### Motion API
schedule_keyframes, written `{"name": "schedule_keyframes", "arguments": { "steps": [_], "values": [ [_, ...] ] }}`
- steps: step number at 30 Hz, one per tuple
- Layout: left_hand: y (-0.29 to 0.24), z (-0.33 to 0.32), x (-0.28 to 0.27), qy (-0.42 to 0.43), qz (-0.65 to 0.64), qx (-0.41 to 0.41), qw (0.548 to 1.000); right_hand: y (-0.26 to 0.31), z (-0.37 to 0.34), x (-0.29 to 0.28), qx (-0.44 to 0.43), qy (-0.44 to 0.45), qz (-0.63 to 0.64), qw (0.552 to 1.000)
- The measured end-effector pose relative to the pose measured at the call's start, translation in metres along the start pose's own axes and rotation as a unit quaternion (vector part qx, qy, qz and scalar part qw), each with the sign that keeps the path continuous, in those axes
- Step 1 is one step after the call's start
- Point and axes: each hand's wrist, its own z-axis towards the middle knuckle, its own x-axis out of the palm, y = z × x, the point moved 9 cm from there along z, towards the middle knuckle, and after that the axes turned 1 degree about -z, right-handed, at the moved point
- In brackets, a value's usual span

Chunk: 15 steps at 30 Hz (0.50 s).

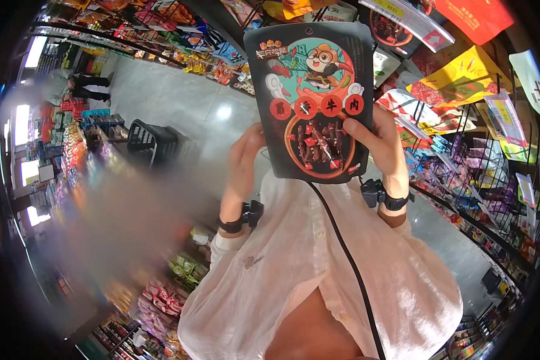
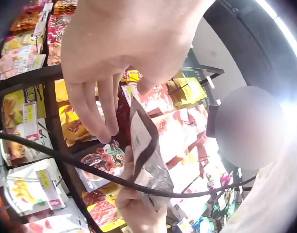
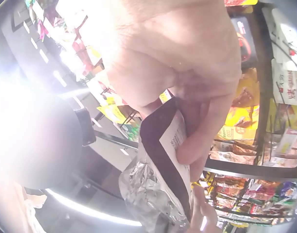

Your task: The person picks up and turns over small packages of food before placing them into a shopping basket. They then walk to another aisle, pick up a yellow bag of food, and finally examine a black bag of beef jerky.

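Observation:
A dark pouch (image 1: pixel 310 78) with a cartoon animal and a picture of meat strips stands upright before the chest in the head view. My right hand (image 1: pixel 385 144) grips its right edge, thumb on the front and fingers behind. Beside the left edge is my left hand (image 1: pixel 244 159), its fingers loosely extended. In the left wrist view, the left hand (image 2: pixel 124 63) hangs near the pouch's silvery side (image 2: pixel 155 174), and the right hand (image 2: pixel 138 208) holds the far side. The right wrist view shows the right hand (image 3: pixel 182 73) curled round the pouch (image 3: pixel 158 160); the left fingers (image 3: pixel 202 211) are at its far edge.
Racks of packaged snacks with price tags (image 1: pixel 507 117) stand close on the right. More shelved goods (image 1: pixel 162 300) line the left side. A black basket (image 1: pixel 153 143) is on the grey floor (image 1: pixel 192 102), and a person (image 1: pixel 90 87) stands farther off. A black cable (image 1: pixel 348 258) crosses the shirt.

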Motion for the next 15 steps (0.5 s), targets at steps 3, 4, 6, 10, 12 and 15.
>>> {"name": "schedule_keyframes", "arguments": {
  "steps": [3, 4, 6, 10, 12, 15],
  "values": [
    [0.041, -0.004, -0.031, -0.016, 0.161, -0.032, 0.986, 0.005, 0.0, 0.002, -0.006, 0.004, 0.011, 1.0],
    [0.065, -0.008, -0.047, -0.02, 0.232, -0.048, 0.971, 0.006, 0.0, 0.001, -0.005, 0.003, 0.019, 1.0],
    [0.149, -0.034, -0.088, 0.012, 0.435, -0.087, 0.896, 0.004, 0.0, 0.0, -0.004, 0.009, 0.021, 1.0],
    [0.317, -0.154, -0.099, 0.258, 0.479, -0.28, 0.791, 0.001, 0.0, -0.001, -0.023, 0.016, 0.019, 0.999],
    [0.354, -0.23, -0.105, 0.187, 0.346, -0.242, 0.887, 0.001, -0.001, -0.001, -0.028, 0.018, 0.027, 0.999],
    [0.376, -0.302, -0.082, 0.169, 0.226, -0.319, 0.905, 0.003, -0.002, -0.001, -0.036, 0.009, 0.054, 0.998]
  ]
}}
